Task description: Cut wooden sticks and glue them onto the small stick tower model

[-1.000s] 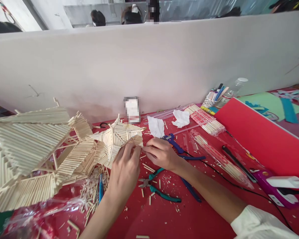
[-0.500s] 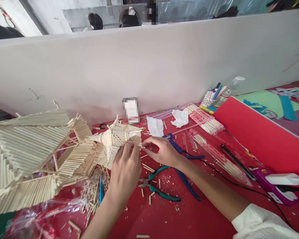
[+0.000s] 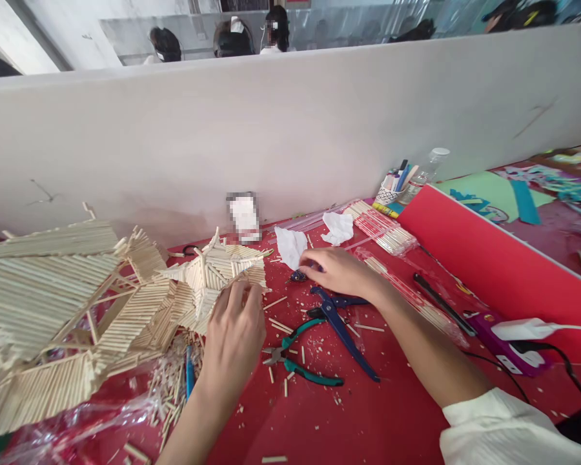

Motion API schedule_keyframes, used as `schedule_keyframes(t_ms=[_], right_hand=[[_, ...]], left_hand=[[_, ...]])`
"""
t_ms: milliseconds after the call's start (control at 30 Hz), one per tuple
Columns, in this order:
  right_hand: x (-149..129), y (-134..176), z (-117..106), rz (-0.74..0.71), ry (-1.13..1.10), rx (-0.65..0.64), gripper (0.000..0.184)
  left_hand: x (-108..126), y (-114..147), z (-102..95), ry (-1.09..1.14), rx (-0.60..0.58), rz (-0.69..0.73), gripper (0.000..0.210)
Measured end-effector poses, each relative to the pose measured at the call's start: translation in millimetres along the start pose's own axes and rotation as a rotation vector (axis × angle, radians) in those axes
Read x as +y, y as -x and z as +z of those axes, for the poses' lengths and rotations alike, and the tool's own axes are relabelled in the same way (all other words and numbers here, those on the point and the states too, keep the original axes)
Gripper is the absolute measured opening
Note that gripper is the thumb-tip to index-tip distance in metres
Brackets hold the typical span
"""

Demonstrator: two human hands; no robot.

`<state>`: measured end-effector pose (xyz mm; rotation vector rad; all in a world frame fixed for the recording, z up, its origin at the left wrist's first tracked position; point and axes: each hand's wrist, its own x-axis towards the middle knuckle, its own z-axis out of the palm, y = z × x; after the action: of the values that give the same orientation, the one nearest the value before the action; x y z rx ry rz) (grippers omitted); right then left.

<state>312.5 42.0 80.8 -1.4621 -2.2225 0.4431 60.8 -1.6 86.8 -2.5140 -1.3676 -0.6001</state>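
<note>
A model building made of thin wooden sticks (image 3: 145, 310) spreads over the left of the red table. My left hand (image 3: 237, 316) rests at the right-hand part of it, a small peaked roof (image 3: 206, 271), fingers bent and closed on its near edge. Their tips are partly hidden. Farther right, my right hand (image 3: 336, 268) is curled round a dark blue glue gun (image 3: 298, 276); only the nozzle end shows clearly. Between me and that hand lie blue-handled pliers (image 3: 341, 329) and green-handled cutters (image 3: 303, 361).
Offcuts and a blue pen (image 3: 190, 371) lie beside the model. White tissues (image 3: 290, 245), bagged sticks (image 3: 382, 226), a purple power strip (image 3: 506, 342) and a red board (image 3: 489, 252) are to the right. A pale partition (image 3: 271, 123) borders the back; people sit beyond it.
My right hand has left the roof edge beside my left hand and moved right onto the glue gun, which has shifted. My left hand stays at the model. The view has turned slightly right.
</note>
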Motion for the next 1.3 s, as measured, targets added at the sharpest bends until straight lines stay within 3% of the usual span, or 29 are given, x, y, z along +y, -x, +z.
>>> schedule_keyframes(t_ms=[167, 400, 500, 600, 700, 800, 900, 1100, 1300], right_hand=[[36.5, 2.9, -9.3, 0.223, 0.320, -0.303, 0.017], [36.7, 2.7, -8.9, 0.374, 0.503, -0.432, 0.041], [30.2, 7.5, -13.6, 0.371, 0.498, -0.400, 0.037], [16.0, 9.3, -11.8, 0.229, 0.311, -0.228, 0.022], [-4.1, 4.0, 6.3, 0.053, -0.150, -0.186, 0.032], [-21.6, -4.2, 30.8, -0.025, -0.363, -0.094, 0.045], [-32.3, -8.7, 44.2, -0.022, -0.510, -0.107, 0.034], [-40.8, -7.7, 41.3, 0.045, -0.609, -0.109, 0.021], [-28.1, -7.9, 20.8, 0.017, -0.756, -0.205, 0.029]], left_hand=[[-0.6, 0.1, 0.9, 0.003, 0.024, 0.003, 0.021], [-1.2, 1.4, -1.6, 0.019, 0.022, -0.011, 0.015], [-1.7, 3.3, -2.6, 0.022, 0.028, -0.012, 0.013], [-2.4, 4.9, -2.9, 0.020, 0.035, 0.000, 0.012], [-3.0, 5.5, -3.0, 0.018, 0.017, 0.006, 0.013], [-3.1, 5.2, -3.7, 0.020, 0.012, 0.002, 0.013], [-2.9, 4.5, -4.8, 0.027, 0.021, 0.013, 0.011], [-3.0, 3.9, -5.2, 0.056, 0.019, 0.011, 0.015], [-3.7, 4.1, -5.2, 0.046, 0.005, 0.000, 0.016]])
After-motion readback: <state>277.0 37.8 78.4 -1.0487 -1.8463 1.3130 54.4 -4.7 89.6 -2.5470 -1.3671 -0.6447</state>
